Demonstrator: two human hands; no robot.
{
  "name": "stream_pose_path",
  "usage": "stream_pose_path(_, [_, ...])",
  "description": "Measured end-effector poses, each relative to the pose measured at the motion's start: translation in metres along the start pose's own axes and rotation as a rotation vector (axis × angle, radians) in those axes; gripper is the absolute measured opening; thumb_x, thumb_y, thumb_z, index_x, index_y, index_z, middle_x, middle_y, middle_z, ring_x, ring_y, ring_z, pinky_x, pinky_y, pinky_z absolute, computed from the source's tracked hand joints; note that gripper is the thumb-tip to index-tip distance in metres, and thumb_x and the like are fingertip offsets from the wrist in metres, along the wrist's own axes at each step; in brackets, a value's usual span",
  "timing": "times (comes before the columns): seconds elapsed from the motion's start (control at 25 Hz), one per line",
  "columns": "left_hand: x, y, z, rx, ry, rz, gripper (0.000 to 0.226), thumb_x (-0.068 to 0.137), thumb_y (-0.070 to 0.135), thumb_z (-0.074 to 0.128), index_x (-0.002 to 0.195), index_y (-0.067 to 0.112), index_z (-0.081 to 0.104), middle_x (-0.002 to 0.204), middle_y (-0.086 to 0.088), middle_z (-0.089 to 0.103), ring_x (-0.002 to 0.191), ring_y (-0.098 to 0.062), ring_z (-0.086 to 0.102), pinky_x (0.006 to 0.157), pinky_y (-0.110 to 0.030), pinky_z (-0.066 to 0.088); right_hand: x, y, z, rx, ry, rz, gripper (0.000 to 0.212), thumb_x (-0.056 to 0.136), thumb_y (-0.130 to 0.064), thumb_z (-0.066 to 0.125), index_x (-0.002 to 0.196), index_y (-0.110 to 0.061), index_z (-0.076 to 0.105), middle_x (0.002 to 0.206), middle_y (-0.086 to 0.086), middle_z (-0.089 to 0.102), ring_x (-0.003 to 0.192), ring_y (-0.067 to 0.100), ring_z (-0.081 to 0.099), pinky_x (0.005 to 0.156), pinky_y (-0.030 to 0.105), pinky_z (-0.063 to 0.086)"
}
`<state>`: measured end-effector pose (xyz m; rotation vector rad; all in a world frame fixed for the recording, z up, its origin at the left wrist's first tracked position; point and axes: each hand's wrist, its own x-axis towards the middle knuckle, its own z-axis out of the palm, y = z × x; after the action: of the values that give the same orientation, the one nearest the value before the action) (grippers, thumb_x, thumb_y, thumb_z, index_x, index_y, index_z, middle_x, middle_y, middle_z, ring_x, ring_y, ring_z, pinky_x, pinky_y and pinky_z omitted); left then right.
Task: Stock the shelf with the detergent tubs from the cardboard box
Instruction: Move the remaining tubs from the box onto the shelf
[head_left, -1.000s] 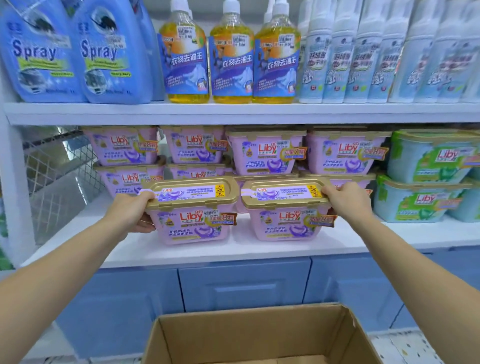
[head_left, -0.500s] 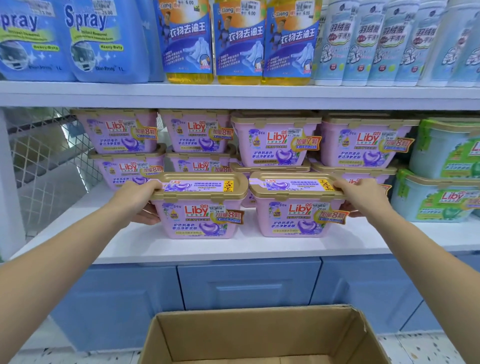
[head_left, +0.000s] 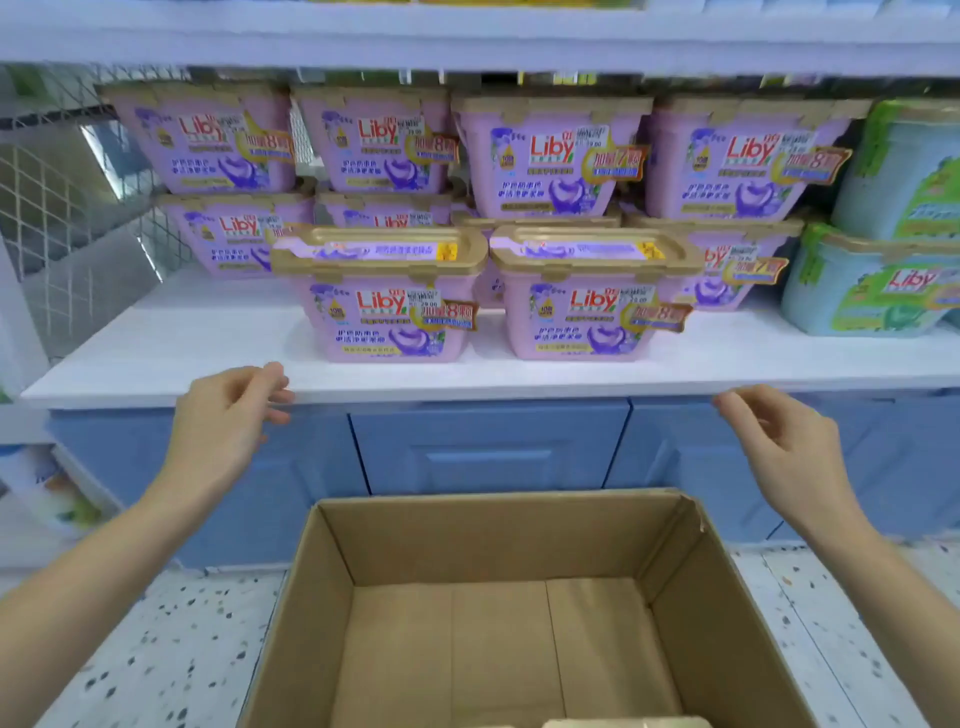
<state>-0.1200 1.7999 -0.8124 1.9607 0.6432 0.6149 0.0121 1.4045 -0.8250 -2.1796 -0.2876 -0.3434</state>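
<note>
Entry: two purple tubs, left tub (head_left: 384, 301) and right tub (head_left: 592, 301), standing side by side on the white shelf (head_left: 156, 358), in front of the stacked tubs (head_left: 550, 156) and left of the green tubs (head_left: 872, 291). Their lids came so close that we could not tell whether they met. We recorded both upright, gold lids up, printed labels facing near toward us, the long axis of each running left to right along the shelf edge. Left hand (head_left: 223, 415) and right hand (head_left: 784, 447) hung below the shelf front, apart from the tubs, fingers loosely curled and a little apart, holding nothing. The box (head_left: 498, 545) stood open on the floor below and between the hands; its bottom showed mostly bare, with a tan lid (head_left: 623, 722) just visible at the near edge, which we judged to be another tub. Hazards, as we judged them: the rear rows were two high, so pushing a front tub back too hard could shift or topple a stack. A further tub set on the smooth front lids could slide off toward the near edge if placed off centre. A forearm rising from the box could catch the shelf edge or clip a front tub and turn its label off square. Reaching blind for the tub at the near end of the box risked a poor grip.
</note>
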Motion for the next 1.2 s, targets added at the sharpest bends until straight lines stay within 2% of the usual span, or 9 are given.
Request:
stream_pose_path(0.28, [-0.106,-0.089,0.027,0.247,-0.335,0.049,0.029,0.076,0.058,0.037,0.076,0.038,0.058,0.084,0.018,0.069,0.072,0.000,0.065,0.072,-0.034,0.051,-0.111,0.062,0.022,-0.277,-0.323,0.009,0.017,0.088,-0.022,0.059,0.099,-0.012,0.067,0.093,0.002,0.070,0.091,0.022,0.064,0.074,0.025,0.040])
stream_pose_path(0.4, [-0.146,-0.128,0.038,0.316,-0.497,-0.072,0.031,0.084,0.051,0.040,0.087,0.032,0.064,0.082,0.007,0.071,0.079,-0.010,0.067,0.077,-0.040,0.053,-0.150,0.091,0.033,-0.357,-0.497,0.123,0.029,0.088,-0.024,0.058,0.113,-0.009,0.062,0.111,0.008,0.068,0.103,0.025,0.061,0.079,0.027,0.039])
stream_pose_path(0.56, [-0.180,-0.165,0.047,0.624,-0.682,-0.179,0.051,0.089,0.046,0.048,0.125,0.010,0.054,0.120,-0.009,0.064,0.114,-0.026,0.058,0.094,-0.033,0.044,-0.174,0.117,0.043,-0.505,-0.757,0.308,0.046,0.089,-0.029,0.055,0.128,-0.007,0.048,0.124,0.015,0.056,0.113,0.031,0.054,0.085,0.033,0.041])
stream_pose_path(0.64, [-0.191,-0.173,0.053,0.730,-0.733,-0.254,0.053,0.089,0.042,0.051,0.126,0.004,0.048,0.126,-0.014,0.059,0.116,-0.030,0.054,0.092,-0.033,0.042,-0.180,0.124,0.047,-0.567,-0.768,0.385,0.041,0.090,-0.029,0.054,0.120,-0.001,0.050,0.120,0.020,0.057,0.112,0.036,0.053,0.086,0.036,0.043])
stream_pose_path(0.72, [-0.196,-0.179,0.056,0.774,-0.765,-0.363,0.042,0.089,0.040,0.054,0.112,0.005,0.050,0.121,-0.017,0.059,0.110,-0.032,0.055,0.082,-0.032,0.040,-0.183,0.127,0.051,-0.642,-0.770,0.483,0.029,0.091,-0.031,0.051,0.086,-0.002,0.053,0.094,0.018,0.061,0.096,0.036,0.057,0.073,0.033,0.041])
stream_pose_path(0.8, [-0.194,-0.185,0.060,0.767,-0.784,-0.491,0.035,0.087,0.041,0.056,0.095,0.008,0.049,0.115,-0.018,0.061,0.099,-0.032,0.055,0.075,-0.032,0.041,-0.183,0.127,0.055,-0.718,-0.822,0.574,0.034,0.091,-0.035,0.050,0.074,-0.006,0.050,0.083,0.013,0.060,0.086,0.032,0.055,0.068,0.031,0.039])
stream_pose_path(1.0, [-0.190,-0.194,0.072,0.469,-0.600,-0.826,0.036,0.089,0.029,0.056,0.069,0.004,0.041,0.100,-0.018,0.050,0.092,-0.032,0.050,0.082,-0.046,0.051,-0.182,0.147,0.068,-0.590,-0.949,0.835,0.052,0.092,-0.037,0.049,0.123,0.006,0.051,0.124,0.022,0.058,0.100,0.034,0.057,0.079,0.037,0.047])
stream_pose_path(1.12, [-0.199,-0.207,0.076,0.318,-0.583,-1.014,0.038,0.092,0.037,0.049,0.098,0.000,0.046,0.106,-0.018,0.049,0.096,-0.033,0.048,0.080,-0.048,0.051,-0.186,0.162,0.069,-0.239,-0.870,1.025,0.050,0.092,-0.026,0.053,0.129,0.007,0.046,0.126,0.020,0.057,0.107,0.033,0.057,0.079,0.037,0.043])
stream_pose_path(1.2, [-0.200,-0.213,0.076,0.144,-0.559,-1.101,0.048,0.091,0.038,0.051,0.115,-0.004,0.049,0.106,-0.018,0.053,0.091,-0.031,0.053,0.061,-0.040,0.057,-0.187,0.167,0.068,-0.094,-0.815,1.071,0.044,0.091,-0.018,0.055,0.124,0.011,0.050,0.111,0.019,0.063,0.094,0.031,0.059,0.082,0.040,0.047])
